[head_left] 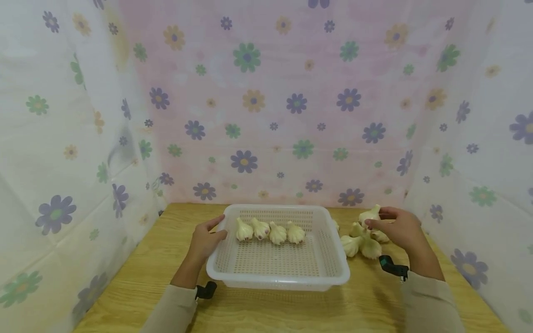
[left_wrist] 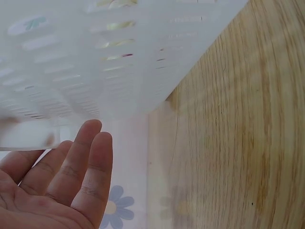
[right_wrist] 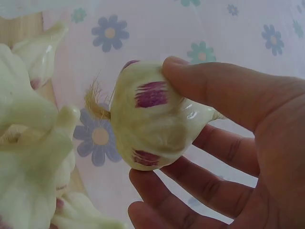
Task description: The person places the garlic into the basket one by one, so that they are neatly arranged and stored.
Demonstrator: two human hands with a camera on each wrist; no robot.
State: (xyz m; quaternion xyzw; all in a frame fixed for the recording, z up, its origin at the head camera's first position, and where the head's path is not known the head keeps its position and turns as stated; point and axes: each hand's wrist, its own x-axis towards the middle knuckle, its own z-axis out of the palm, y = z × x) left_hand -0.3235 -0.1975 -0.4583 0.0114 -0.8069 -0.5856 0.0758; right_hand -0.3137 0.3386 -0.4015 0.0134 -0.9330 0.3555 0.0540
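Observation:
My right hand (head_left: 401, 229) pinches a garlic bulb (right_wrist: 147, 117) between thumb and fingertips. The bulb is pale with purple patches and a tuft of dry roots, and it is held above a small pile of garlic (head_left: 370, 247) to the right of the basket. At the left side of a white plastic basket (head_left: 279, 279), my left hand (head_left: 204, 243) grips the rim, thumb over the inside and fingers outside against the slotted wall. Several garlic bulbs (head_left: 278, 234) lie in a row across the far part of the basket.
The basket and the pile are on a wood-grain table (head_left: 141, 273). A flowered cloth (head_left: 275, 138) hangs behind the table and along both sides. Each wrist carries a black camera mount, the right one (head_left: 391, 267) close to the pile's near edge.

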